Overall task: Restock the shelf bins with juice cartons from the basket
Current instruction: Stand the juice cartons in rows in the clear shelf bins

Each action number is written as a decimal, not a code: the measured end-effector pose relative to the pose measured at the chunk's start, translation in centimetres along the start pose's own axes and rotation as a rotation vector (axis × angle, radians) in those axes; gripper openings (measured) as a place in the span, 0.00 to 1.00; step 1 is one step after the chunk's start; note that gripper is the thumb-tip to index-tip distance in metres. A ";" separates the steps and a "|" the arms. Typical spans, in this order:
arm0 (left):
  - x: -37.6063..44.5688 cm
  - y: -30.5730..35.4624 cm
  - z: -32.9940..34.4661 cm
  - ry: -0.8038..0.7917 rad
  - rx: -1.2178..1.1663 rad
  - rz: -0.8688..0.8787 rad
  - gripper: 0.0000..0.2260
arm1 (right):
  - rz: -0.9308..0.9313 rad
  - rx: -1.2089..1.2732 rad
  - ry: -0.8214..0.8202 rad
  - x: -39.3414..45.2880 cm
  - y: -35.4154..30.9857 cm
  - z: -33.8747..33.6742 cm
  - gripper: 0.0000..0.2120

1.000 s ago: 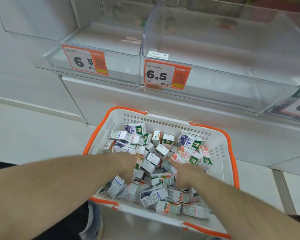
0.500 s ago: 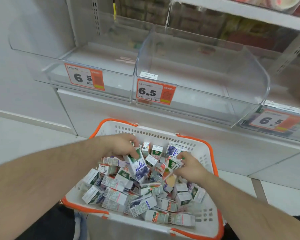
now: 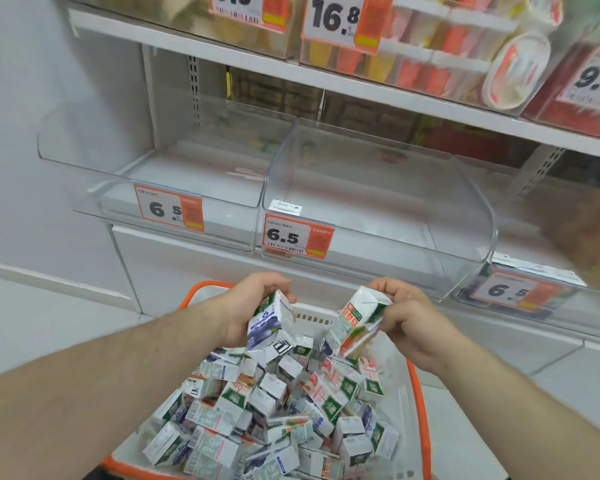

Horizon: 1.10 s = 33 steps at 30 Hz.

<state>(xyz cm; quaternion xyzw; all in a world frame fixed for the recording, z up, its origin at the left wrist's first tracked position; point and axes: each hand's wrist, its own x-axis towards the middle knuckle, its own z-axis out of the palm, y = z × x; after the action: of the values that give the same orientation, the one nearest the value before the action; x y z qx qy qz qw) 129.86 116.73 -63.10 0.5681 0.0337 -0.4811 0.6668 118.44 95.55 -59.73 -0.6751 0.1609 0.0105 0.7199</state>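
A white basket with an orange rim (image 3: 418,403) sits on the floor below me, filled with several small juice cartons (image 3: 278,410). My left hand (image 3: 253,303) grips a blue-purple blueberry carton (image 3: 269,323) above the pile. My right hand (image 3: 409,317) grips a red-and-white carton (image 3: 355,320), tilted, beside it. Above the basket stand clear plastic shelf bins: a left bin (image 3: 174,181) and a middle bin (image 3: 378,216), both with nothing in them and each tagged 6.5. A third bin (image 3: 534,299) shows at the right.
A white shelf base (image 3: 187,271) runs under the bins. The upper shelf (image 3: 361,88) holds packaged goods behind price tags 16.8 and 9.8. A blurred brown shape (image 3: 582,233) is at the right edge. Pale floor tiles (image 3: 49,334) lie left of the basket.
Both hands have lifted out of the carton pile, each holding a carton, and risen toward the bins. My view has tilted up, showing the upper shelf.
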 end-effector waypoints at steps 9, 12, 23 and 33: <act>-0.7 1.6 2.2 -0.187 0.805 0.213 0.28 | -0.184 -0.186 -0.111 0.3 -2.1 0.6 0.24; -0.7 1.1 3.2 -0.207 0.957 0.386 0.36 | -0.268 -0.319 -0.195 -0.1 -2.6 1.1 0.21; -1.1 0.3 4.5 0.295 0.813 0.715 0.22 | -0.288 -0.299 0.494 -0.5 -2.4 2.2 0.09; -2.0 -0.2 5.2 0.562 1.241 0.873 0.24 | -0.090 0.011 0.285 -2.7 -2.4 6.5 0.10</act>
<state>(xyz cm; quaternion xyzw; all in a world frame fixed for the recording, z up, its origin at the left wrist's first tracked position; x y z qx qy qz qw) 126.04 113.87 -60.22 0.8962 -0.2980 0.0521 0.3244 117.81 102.23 -56.53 -0.6724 0.2312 -0.1188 0.6931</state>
